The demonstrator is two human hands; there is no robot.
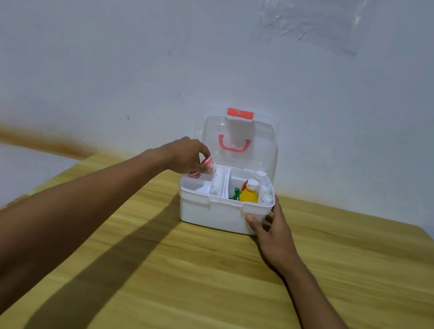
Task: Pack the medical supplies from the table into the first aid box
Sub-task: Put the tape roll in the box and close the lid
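A white first aid box (215, 214) stands open on the wooden table, its clear lid (262, 145) with a pink handle and red latch tilted up against the wall. My left hand (187, 155) is shut on a small red-and-white package (204, 167), held over the box's left compartment. My right hand (271, 225) grips the box's front right corner. In the right compartment stand a yellow bottle (250, 194) with a white cap, a green packet (235, 194) and several white bottles (264, 189). A white roll (218, 181) lies in the middle section.
The wooden table (195, 284) stretches toward me from the box. A white wall rises right behind the box, with clear plastic film (310, 14) stuck high on it. The table's left edge (52, 182) drops off beside my left forearm.
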